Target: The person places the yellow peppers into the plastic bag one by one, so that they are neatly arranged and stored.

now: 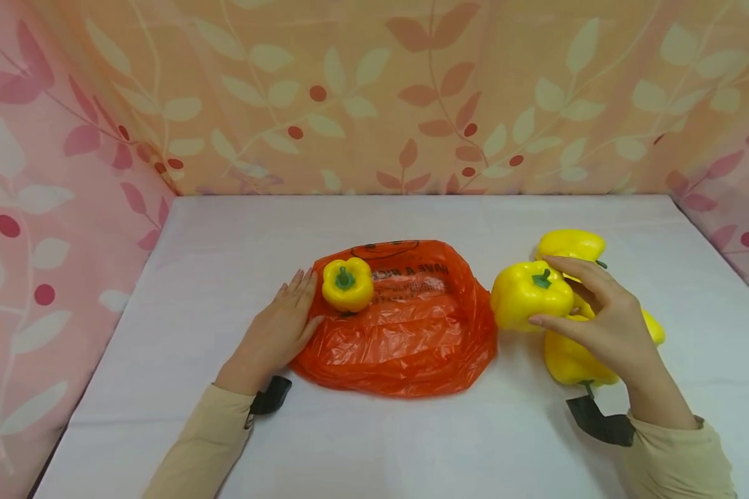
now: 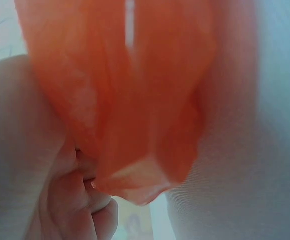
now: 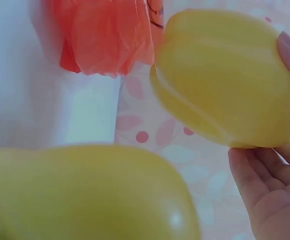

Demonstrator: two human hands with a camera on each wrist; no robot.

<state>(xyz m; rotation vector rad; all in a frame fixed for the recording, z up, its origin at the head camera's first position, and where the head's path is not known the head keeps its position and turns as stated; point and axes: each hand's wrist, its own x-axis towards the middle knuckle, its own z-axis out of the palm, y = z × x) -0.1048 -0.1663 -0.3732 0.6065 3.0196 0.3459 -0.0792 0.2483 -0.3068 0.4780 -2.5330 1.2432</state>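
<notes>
An orange-red plastic bag [image 1: 399, 346] with dark printing lies spread on the white table. One yellow bell pepper [image 1: 348, 294], its green stem upward, sits on the bag's left part. My left hand [image 1: 282, 322] rests against the left edge of the bag, fingers extended; close by, bag plastic [image 2: 145, 100] fills much of the left wrist view. Between thumb and fingers, my right hand [image 1: 605, 319] holds another yellow bell pepper [image 1: 530, 296] just beyond the bag's right edge. The right wrist view shows this held pepper [image 3: 230, 75] with fingertips on its sides.
More yellow peppers lie beside and under my right hand: one behind [image 1: 571, 244], one in front [image 1: 574, 357], and another pepper [image 1: 652, 327] partly hidden by the hand. A floral curtain [image 1: 362, 104] borders the table's back, with pink floral cloth [image 1: 31, 229] along the left.
</notes>
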